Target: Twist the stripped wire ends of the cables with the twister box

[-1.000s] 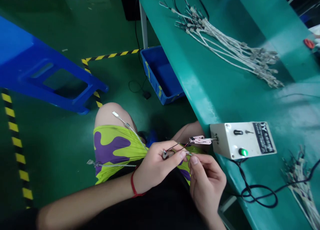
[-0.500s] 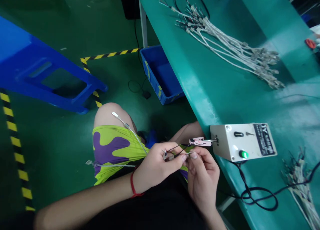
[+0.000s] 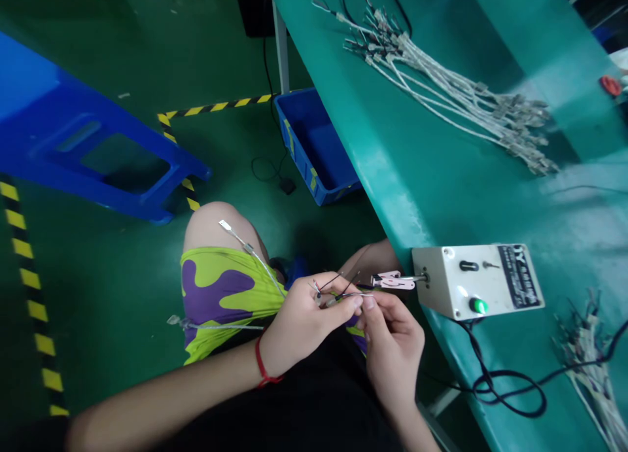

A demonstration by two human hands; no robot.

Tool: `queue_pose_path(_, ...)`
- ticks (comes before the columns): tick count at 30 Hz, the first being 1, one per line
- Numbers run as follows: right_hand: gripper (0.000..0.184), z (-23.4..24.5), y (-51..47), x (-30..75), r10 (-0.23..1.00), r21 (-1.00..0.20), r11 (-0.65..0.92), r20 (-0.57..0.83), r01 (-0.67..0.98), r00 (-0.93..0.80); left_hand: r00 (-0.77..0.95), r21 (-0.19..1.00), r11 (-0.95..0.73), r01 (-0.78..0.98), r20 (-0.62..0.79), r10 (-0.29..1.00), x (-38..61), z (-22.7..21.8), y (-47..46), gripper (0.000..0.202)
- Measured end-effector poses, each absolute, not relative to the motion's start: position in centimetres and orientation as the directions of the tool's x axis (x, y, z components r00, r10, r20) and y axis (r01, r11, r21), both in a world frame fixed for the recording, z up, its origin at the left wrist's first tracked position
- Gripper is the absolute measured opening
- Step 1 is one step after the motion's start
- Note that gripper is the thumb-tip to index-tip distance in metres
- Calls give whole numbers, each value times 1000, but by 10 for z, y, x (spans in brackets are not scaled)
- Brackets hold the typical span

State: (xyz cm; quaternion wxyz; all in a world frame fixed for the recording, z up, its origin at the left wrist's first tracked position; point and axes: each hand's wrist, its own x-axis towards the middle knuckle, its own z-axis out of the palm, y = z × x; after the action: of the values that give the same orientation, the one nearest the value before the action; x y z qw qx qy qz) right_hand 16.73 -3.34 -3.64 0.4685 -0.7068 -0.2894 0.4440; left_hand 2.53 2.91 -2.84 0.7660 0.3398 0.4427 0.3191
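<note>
My left hand [image 3: 307,314], with a red string round its wrist, is closed on the stripped ends of thin USB cables. Black and white wires [image 3: 349,285] stick out between its fingers. A clear cable [image 3: 262,261] runs from that hand over the knee and ends in a white USB plug [image 3: 226,226]. Another cable [image 3: 223,326] lies across the shorts. My right hand [image 3: 395,341] pinches the tip of a thin wire [image 3: 360,294] with thumb and fingers. Just beyond the fingertips, a pink clip [image 3: 392,280] sits on the shaft of a white box [image 3: 441,282].
The box stands at the edge of a green table [image 3: 412,157], its green button [image 3: 479,305] lit. Bundles of cables [image 3: 456,92] lie on the table, with a black cord [image 3: 510,377] near the box. A blue bin [image 3: 318,151] and a blue stool [image 3: 108,138] stand on the floor.
Both hands have drawn slightly left, away from the pink clip. The black wires, which reached the clip before, now stand free of it.
</note>
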Motion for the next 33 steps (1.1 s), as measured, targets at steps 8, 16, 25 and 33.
queue_pose_path(8,31,-38,-15,176,788,-841,-278,-476,-464,390,271,801,569,-185,-515,813,30,-32,34,12)
queue_pose_path(16,22,-49,-7,179,776,-679,-127,-522,-723,354,313,792,566,-230,-491,813,32,-39,40,16)
queue_pose_path(25,28,-59,-3,184,756,-739,-181,-527,-649,389,345,794,573,-201,-490,800,32,-38,46,19)
queue_pose_path(33,27,-58,-3,184,749,-723,-175,-539,-668,386,384,784,556,-278,-439,812,37,-36,51,12)
